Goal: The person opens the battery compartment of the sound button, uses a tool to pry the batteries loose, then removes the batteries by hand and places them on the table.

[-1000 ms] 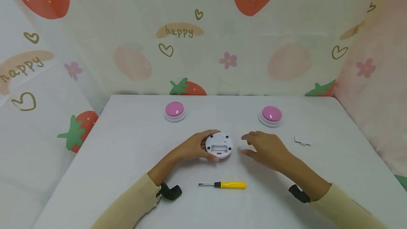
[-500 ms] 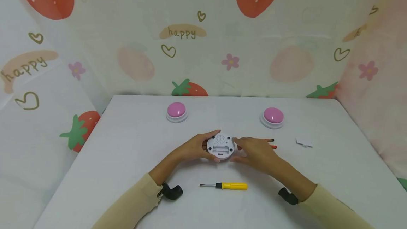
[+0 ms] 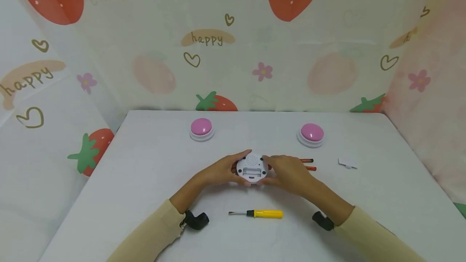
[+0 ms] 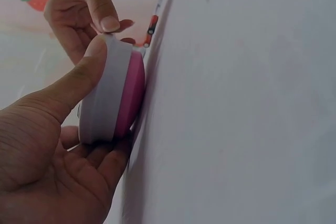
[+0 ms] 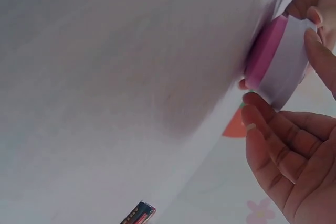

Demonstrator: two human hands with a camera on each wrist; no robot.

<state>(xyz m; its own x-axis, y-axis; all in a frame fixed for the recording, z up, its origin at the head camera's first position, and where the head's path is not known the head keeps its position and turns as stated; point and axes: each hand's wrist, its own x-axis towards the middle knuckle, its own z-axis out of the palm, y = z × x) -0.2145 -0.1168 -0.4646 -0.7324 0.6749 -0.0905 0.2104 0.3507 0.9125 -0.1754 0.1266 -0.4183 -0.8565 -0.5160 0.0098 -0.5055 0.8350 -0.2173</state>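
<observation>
A white round push-button light or buzzer (image 3: 251, 172) is turned underside up near the table's middle, showing a speaker grille and a battery compartment without a cover. Its pink dome (image 4: 132, 90) faces the table in the left wrist view. My left hand (image 3: 223, 169) grips its left side, thumb on the near edge. On its right side my right hand (image 3: 291, 175) holds the rim between thumb and fingers, as the right wrist view shows. Just beyond the right hand lie two orange-and-black batteries (image 3: 310, 168), partly hidden by it.
A yellow-handled screwdriver (image 3: 267, 214) lies in front of the hands. Two pink-domed buttons stand farther back, a left button (image 3: 202, 127) and a right button (image 3: 311, 133). The small white battery cover (image 3: 347, 163) lies to the right.
My right hand has moved left from beside the button to its right rim and now holds it. The batteries came into sight behind that hand. The left hand keeps its grip.
</observation>
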